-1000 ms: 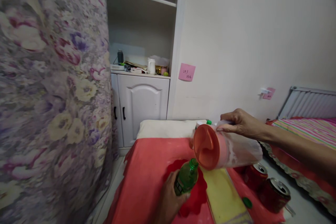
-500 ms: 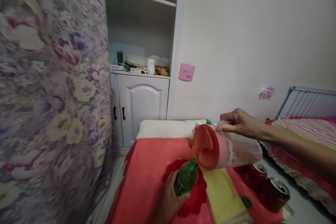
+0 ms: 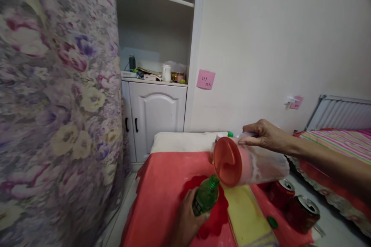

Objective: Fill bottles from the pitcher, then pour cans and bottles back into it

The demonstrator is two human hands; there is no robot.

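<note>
While the left hand [image 3: 188, 216] holds a green bottle [image 3: 206, 197] above the red-covered surface [image 3: 162, 185], beside the tilted pitcher [image 3: 245, 164] gripped in the right hand [image 3: 262, 136], either hand wobbling could cause a spill.

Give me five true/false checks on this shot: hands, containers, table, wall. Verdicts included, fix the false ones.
1. The left hand holds a green bottle. True.
2. The pitcher stands upright on the table. False: the right hand holds the pitcher tipped over on its side.
3. A green cap lies near the red cans. True.
4. The red cans are left of the yellow rectangular item in the picture. False: they are right of the yellow rectangular item.
5. A pink note is stuck on the wall. True.
</note>
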